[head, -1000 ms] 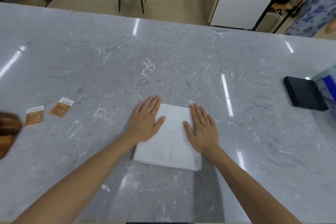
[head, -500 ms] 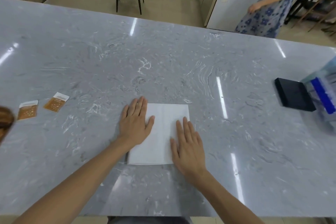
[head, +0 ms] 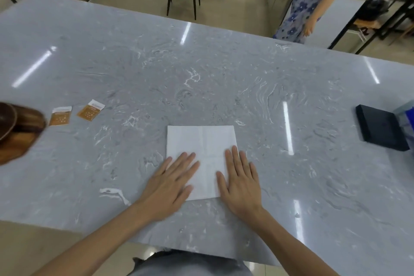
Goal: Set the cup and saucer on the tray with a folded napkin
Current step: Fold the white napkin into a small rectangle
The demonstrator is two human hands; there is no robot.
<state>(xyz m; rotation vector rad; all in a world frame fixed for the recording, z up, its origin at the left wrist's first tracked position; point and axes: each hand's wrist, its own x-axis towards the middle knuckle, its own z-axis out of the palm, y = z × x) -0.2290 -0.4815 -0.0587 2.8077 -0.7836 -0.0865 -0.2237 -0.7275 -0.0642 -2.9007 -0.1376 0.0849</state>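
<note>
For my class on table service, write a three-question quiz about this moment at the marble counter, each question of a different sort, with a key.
1. True or false: both hands lie flat, palms down, on the white napkin.
2. Multiple choice: what lies on the counter to the left of the napkin? A) two small orange sachets B) a spoon C) a glass
3. Fill in: the black flat box lies near the counter's ____ edge.

Key
1. True: the left hand covers the napkin's near left corner, the right hand its near right edge.
2. A: the sachets lie side by side.
3. Right.
</note>
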